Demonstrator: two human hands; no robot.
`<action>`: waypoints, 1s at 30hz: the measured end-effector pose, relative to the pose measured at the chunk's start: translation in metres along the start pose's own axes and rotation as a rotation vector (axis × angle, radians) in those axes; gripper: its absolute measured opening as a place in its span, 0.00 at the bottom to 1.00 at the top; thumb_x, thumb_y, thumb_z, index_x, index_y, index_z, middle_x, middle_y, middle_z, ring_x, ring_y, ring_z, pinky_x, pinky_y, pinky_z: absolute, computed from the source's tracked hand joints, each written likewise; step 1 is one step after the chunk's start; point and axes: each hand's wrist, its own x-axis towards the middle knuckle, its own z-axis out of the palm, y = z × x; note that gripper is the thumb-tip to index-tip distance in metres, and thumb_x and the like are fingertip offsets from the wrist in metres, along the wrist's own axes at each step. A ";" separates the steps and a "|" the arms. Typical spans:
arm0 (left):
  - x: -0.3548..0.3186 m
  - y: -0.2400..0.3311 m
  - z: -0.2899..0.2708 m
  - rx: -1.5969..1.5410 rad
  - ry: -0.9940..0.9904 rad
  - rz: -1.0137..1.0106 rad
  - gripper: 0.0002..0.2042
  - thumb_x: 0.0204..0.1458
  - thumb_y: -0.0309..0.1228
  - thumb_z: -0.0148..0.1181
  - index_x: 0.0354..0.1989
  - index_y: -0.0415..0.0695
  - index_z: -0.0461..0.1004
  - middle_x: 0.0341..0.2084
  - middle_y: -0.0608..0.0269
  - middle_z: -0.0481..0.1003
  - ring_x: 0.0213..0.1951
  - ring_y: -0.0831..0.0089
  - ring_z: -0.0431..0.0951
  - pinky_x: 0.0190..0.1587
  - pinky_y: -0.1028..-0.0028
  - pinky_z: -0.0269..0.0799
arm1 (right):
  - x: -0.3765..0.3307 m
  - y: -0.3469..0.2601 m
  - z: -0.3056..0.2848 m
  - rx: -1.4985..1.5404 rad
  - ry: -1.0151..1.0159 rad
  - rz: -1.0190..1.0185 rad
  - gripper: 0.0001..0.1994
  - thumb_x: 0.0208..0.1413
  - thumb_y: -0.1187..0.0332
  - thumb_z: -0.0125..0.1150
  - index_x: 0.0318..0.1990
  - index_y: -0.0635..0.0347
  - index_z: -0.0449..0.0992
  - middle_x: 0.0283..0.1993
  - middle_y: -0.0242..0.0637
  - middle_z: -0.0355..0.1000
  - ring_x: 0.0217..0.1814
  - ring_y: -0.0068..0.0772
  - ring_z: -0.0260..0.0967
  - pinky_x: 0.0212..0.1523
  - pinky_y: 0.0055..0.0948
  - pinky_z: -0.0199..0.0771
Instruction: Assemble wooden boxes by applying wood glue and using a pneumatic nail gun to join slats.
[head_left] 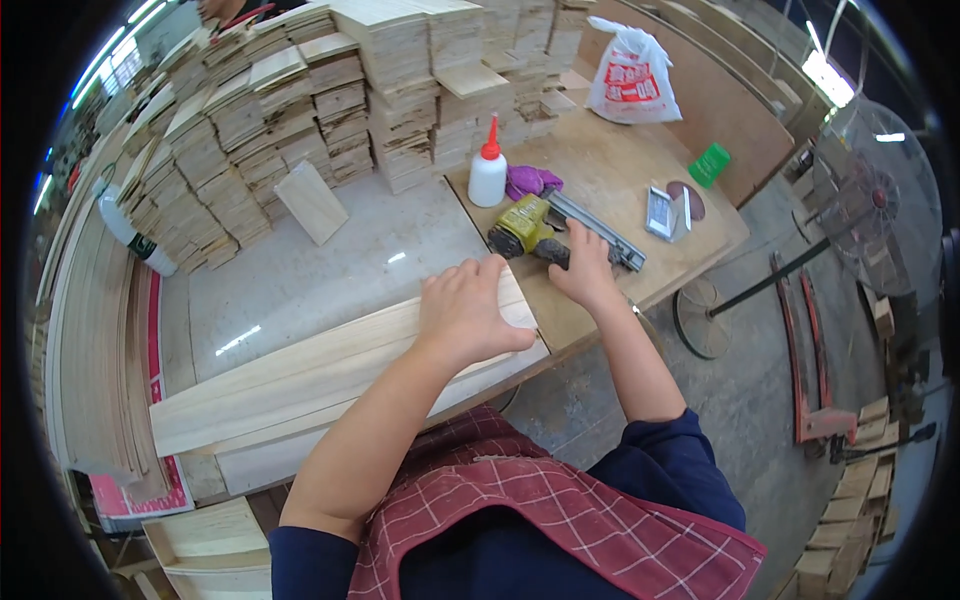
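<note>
My left hand (pixel 465 310) lies on the pale wooden boards (pixel 300 370) at the bench's near edge. Its fingers are spread near the boards' right end, the thumb out to the right. To the right, my right hand (pixel 588 265) straddles the handle end of a yellow-green nail gun (pixel 520 226) lying on its side. The thumb is on the near side of the dark handle, and the fingers are apart over towards the grey magazine. No firm grip shows. Behind the gun are a white glue bottle (pixel 487 178) with a red nozzle and a purple cloth (pixel 533 181).
Stacks of wooden pieces (pixel 400 120) line the back of the bench; one loose block (pixel 311 203) stands before them. At right are a white plastic bag (pixel 633 78), a green cup (pixel 709 165) and a small clear case (pixel 662 212). A standing fan (pixel 870 190) is beyond the bench.
</note>
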 end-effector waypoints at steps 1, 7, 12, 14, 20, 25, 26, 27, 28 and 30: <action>-0.002 -0.001 -0.002 0.005 -0.028 -0.007 0.36 0.23 0.47 0.62 0.46 0.45 0.64 0.38 0.54 0.70 0.44 0.59 0.70 0.46 0.65 0.62 | 0.008 -0.007 0.007 -0.187 -0.131 0.089 0.32 0.35 0.72 0.59 0.53 0.61 0.55 0.43 0.50 0.63 0.50 0.47 0.58 0.49 0.41 0.63; -0.003 0.000 -0.001 0.002 -0.058 -0.004 0.36 0.24 0.49 0.62 0.46 0.46 0.64 0.38 0.55 0.69 0.44 0.60 0.70 0.46 0.65 0.62 | 0.042 -0.004 0.029 -0.292 -0.495 0.259 0.30 0.37 0.69 0.57 0.51 0.61 0.56 0.42 0.52 0.69 0.47 0.49 0.67 0.46 0.39 0.68; -0.006 -0.002 0.003 -0.009 -0.078 0.023 0.35 0.24 0.49 0.62 0.45 0.46 0.63 0.37 0.56 0.69 0.44 0.61 0.69 0.46 0.66 0.62 | 0.070 0.000 -0.003 -0.228 -0.605 0.248 0.20 0.33 0.71 0.54 0.40 0.64 0.68 0.34 0.53 0.72 0.38 0.47 0.71 0.38 0.36 0.71; -0.007 -0.005 0.004 -0.023 -0.056 0.029 0.35 0.25 0.50 0.62 0.46 0.45 0.63 0.37 0.56 0.69 0.44 0.61 0.69 0.46 0.66 0.62 | 0.085 -0.020 -0.051 -0.115 -0.709 0.240 0.17 0.30 0.71 0.55 0.35 0.63 0.71 0.23 0.47 0.71 0.27 0.40 0.72 0.28 0.33 0.71; -0.004 -0.003 -0.001 -0.049 -0.061 0.044 0.36 0.25 0.49 0.63 0.46 0.43 0.64 0.38 0.55 0.69 0.44 0.61 0.69 0.46 0.66 0.62 | 0.083 -0.069 -0.168 0.437 -0.977 0.302 0.08 0.38 0.74 0.64 0.25 0.65 0.70 0.16 0.32 0.66 0.14 0.20 0.63 0.15 0.21 0.62; -0.002 -0.006 0.000 -0.041 -0.057 0.023 0.36 0.25 0.48 0.64 0.46 0.43 0.65 0.38 0.56 0.70 0.44 0.62 0.70 0.45 0.65 0.63 | 0.082 -0.107 -0.202 0.296 -1.109 0.176 0.11 0.34 0.77 0.64 0.28 0.66 0.71 0.16 0.33 0.66 0.15 0.21 0.63 0.16 0.21 0.60; -0.002 -0.004 0.000 -0.040 -0.058 0.031 0.36 0.25 0.48 0.64 0.46 0.43 0.65 0.38 0.56 0.70 0.44 0.62 0.70 0.45 0.65 0.63 | 0.081 -0.110 -0.202 0.244 -1.133 0.164 0.11 0.33 0.77 0.64 0.28 0.66 0.71 0.17 0.33 0.66 0.15 0.21 0.63 0.16 0.21 0.60; -0.002 -0.003 0.000 -0.034 -0.067 0.026 0.36 0.25 0.48 0.63 0.46 0.43 0.65 0.38 0.56 0.70 0.44 0.62 0.70 0.45 0.65 0.63 | 0.080 -0.112 -0.201 0.245 -1.128 0.168 0.11 0.33 0.77 0.64 0.28 0.66 0.71 0.17 0.33 0.66 0.15 0.21 0.63 0.16 0.21 0.60; -0.002 -0.002 -0.001 -0.029 -0.077 0.019 0.35 0.25 0.48 0.63 0.46 0.43 0.65 0.38 0.56 0.70 0.44 0.63 0.70 0.45 0.65 0.63 | 0.079 -0.111 -0.198 0.237 -1.136 0.158 0.10 0.33 0.75 0.64 0.27 0.66 0.71 0.16 0.33 0.66 0.15 0.21 0.63 0.16 0.21 0.61; -0.003 -0.001 0.002 -0.029 -0.049 0.033 0.34 0.25 0.47 0.63 0.44 0.43 0.65 0.38 0.57 0.70 0.43 0.63 0.70 0.44 0.66 0.63 | 0.082 -0.105 -0.192 0.204 -1.151 0.141 0.09 0.33 0.73 0.64 0.23 0.65 0.71 0.15 0.32 0.66 0.14 0.21 0.62 0.15 0.21 0.61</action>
